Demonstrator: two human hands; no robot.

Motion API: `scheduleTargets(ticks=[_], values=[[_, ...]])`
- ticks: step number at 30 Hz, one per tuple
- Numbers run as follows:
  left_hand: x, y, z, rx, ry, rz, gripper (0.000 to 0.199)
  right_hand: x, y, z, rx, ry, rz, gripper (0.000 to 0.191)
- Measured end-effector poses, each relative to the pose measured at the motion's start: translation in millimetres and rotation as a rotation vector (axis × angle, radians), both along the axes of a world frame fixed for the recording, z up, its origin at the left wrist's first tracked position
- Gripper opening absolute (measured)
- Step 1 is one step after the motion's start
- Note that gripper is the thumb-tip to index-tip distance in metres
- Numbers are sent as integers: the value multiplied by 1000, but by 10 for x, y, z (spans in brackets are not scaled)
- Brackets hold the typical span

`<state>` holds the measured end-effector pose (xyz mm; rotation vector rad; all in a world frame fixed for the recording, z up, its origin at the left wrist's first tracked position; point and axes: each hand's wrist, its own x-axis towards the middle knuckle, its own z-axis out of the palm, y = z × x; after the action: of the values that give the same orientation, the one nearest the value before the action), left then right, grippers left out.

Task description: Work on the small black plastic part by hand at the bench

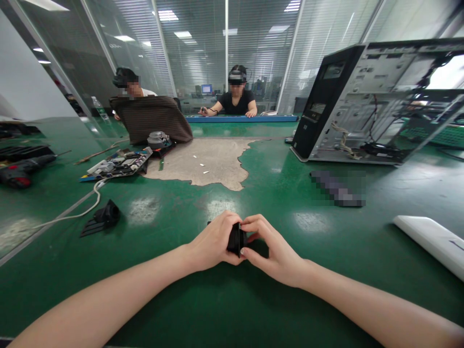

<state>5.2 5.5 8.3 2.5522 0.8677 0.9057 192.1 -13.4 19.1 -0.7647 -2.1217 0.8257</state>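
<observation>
A small black plastic part (235, 240) sits between my two hands, low over the green tabletop near the middle of the view. My left hand (215, 239) is closed round its left side, covering much of it. From the right, my right hand (270, 249) pinches the edge of the same part between thumb and fingertips. What kind of part it is I cannot make out. Another black plastic piece (105, 216), with a round opening and a flat slatted base, lies to the left of my left hand.
An opened computer case (326, 104) stands at the back right, with a blurred dark object (337, 189) before it. A white panel (431, 241) lies far right. At left are a circuit board (118, 164), a white cable (96, 198) and a power drill (25, 169). Two people sit opposite.
</observation>
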Motion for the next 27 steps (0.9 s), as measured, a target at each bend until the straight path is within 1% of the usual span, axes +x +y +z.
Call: scheduleTargets(ticks=[3, 5, 10, 13, 15, 18, 21, 24, 27], values=[[4, -5, 6, -13, -6, 8, 56, 14, -9, 15, 92, -27, -15, 22], [7, -6, 5, -16, -14, 10, 55, 11, -7, 7, 99, -22, -25, 18], [10, 2, -12, -6, -21, 13, 55, -21, 21, -44, -49, 41, -24, 33], [5, 8, -20, -10, -16, 11, 56, -26, 29, -49, -113, 27, -12, 32], [-1, 12, -23, -4, -10, 2, 57, -21, 24, -36, -106, 16, -9, 33], [-9, 12, -22, -1, -6, -7, 59, -5, 8, -9, -24, 9, -1, 34], [-6, 8, -14, -6, -3, -3, 57, 6, -1, 4, 34, 8, -3, 25], [2, 6, -6, -4, -6, -1, 56, 2, 4, -4, 25, 29, -9, 21], [5, 7, -6, 8, -14, -2, 56, -10, 15, -19, -30, 44, -10, 30]])
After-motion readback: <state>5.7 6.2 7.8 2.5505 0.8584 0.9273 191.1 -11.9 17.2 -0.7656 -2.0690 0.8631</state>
